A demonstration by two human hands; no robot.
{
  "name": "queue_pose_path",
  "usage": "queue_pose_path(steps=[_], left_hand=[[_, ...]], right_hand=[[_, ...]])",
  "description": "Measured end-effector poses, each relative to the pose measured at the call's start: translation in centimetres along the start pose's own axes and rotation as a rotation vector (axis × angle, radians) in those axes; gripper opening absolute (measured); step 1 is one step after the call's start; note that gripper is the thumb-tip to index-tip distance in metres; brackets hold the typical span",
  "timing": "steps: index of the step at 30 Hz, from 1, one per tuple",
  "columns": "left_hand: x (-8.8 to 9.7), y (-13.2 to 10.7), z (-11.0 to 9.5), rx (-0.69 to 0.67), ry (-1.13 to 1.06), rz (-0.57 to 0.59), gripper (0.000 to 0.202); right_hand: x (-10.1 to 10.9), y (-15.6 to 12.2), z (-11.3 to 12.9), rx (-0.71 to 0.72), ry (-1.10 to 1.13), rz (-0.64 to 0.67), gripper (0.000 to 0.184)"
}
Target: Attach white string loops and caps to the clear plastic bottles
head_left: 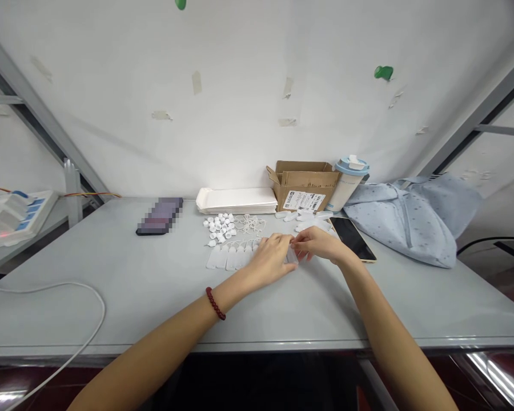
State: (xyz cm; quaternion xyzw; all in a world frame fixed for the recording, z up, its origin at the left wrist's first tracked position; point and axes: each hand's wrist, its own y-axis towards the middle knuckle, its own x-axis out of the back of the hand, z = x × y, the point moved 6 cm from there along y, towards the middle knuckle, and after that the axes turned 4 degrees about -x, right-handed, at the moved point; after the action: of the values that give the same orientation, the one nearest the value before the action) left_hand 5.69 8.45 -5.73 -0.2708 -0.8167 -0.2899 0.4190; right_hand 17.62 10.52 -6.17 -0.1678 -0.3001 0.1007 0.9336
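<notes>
from here i see my left hand (277, 255) curled, thumb and fingers around a clear plastic piece (292, 256); my right hand (298, 249) bends its fingertips beside it, grip unclear to me. left of both, white caps (220, 227) lie scattered.

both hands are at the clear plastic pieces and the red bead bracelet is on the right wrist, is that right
Wrong wrist: the head view shows the red bead bracelet on the left one. The left hand and right hand are indeed at the clear plastic pieces.
</notes>
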Motion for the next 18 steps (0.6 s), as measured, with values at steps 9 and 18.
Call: queue_pose_path(steps=[9,18], left_hand=[[5.8,-1.7,2.4,0.094,0.059,-0.019,0.037],[11.9,-6.6,9.8,0.617,0.075,0.293,0.031]], right_hand=[[-0.3,-0.1,0.2,-0.025,-0.043,0.000,0.010],[-0.5,-0.4,0.5,-0.043,-0.038,0.002,0.007]])
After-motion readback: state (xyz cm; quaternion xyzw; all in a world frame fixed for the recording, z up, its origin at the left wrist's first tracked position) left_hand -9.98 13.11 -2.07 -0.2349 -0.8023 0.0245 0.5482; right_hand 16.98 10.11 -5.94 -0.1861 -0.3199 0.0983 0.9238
